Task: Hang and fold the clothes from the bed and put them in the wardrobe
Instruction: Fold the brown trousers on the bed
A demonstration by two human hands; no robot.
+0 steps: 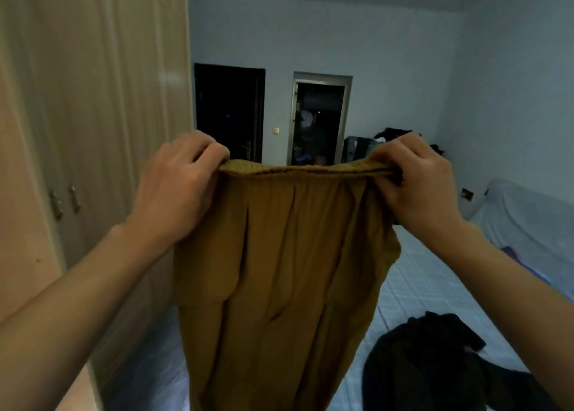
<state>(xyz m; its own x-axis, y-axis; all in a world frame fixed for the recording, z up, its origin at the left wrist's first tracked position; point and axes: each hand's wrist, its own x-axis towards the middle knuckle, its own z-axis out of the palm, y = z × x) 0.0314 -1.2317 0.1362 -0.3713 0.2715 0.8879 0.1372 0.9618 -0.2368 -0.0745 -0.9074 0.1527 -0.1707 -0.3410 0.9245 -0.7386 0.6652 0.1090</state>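
Note:
Mustard-brown trousers (279,271) hang in front of me, held up in the air by their elastic waistband. My left hand (177,180) grips the waistband's left end and my right hand (416,177) grips its right end, stretching it flat between them. The legs drop out of view at the bottom. A dark garment (435,358) lies crumpled on the bed (428,274) at the lower right. The light wooden wardrobe (93,115) stands at my left with its doors shut.
A dark closed door (230,112) and an open doorway (320,118) are in the far wall. A rack with clothes (366,146) stands by the doorway. A white covered shape (528,212) sits at the bed's far right. A strip of floor (149,373) runs between wardrobe and bed.

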